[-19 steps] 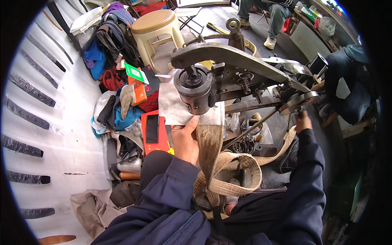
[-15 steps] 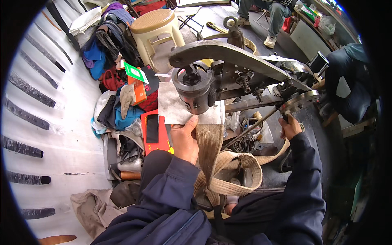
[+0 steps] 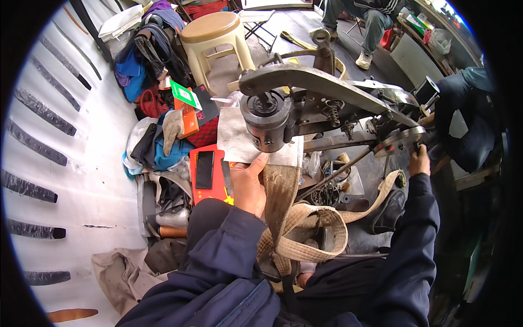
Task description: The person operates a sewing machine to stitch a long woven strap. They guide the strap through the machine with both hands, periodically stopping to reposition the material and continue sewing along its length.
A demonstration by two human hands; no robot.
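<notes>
A hand-cranked sewing machine (image 3: 310,82) of dark worn metal stands before me, its round head (image 3: 267,122) over a piece of pale woven cloth (image 3: 231,133). Beneath the head, the cloth overlaps the upper end of a worn tan webbing strap (image 3: 280,191). My left hand (image 3: 248,188) pinches the cloth and strap at their left edge, thumb on top. At the machine's right, my right hand (image 3: 419,162) is closed round the crank handle of the metal wheel (image 3: 400,141); the handle is mostly hidden by the fingers. The needle is hidden.
The strap loops down by my knees. On the left lie a black phone (image 3: 205,170) on a red packet, a work glove (image 3: 173,131) and piled bags. A round-topped plastic stool (image 3: 211,32) stands behind them. People sit at far right and beyond the machine.
My right hand has swung right and up with the crank handle as the wheel turned. My left hand still pinches the cloth and strap. The view has shifted slightly.
</notes>
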